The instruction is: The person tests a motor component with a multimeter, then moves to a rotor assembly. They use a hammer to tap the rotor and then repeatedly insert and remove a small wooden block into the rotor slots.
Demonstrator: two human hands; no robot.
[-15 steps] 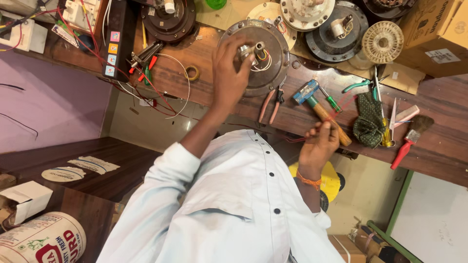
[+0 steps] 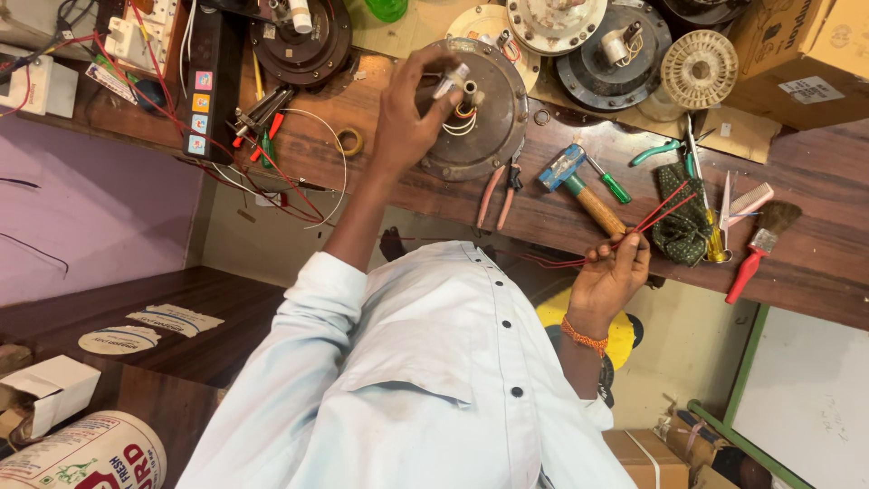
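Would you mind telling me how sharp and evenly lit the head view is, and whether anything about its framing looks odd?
Head view: upside down, the person's shirt filling the bottom; soft, even light, no harsh glare; round motor housing, hammer and red wires sharp; the hand on the housing slightly soft; the other hand clear; the bench's far corners darker.

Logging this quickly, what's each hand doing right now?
Left hand: closed, pinching a small white piece on the fan motor.
Right hand: closed on red wires.

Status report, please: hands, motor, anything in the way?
Left hand pinches small white piece atop round motor. Right hand grips red wires at bench edge. Hammer, pliers lie between.
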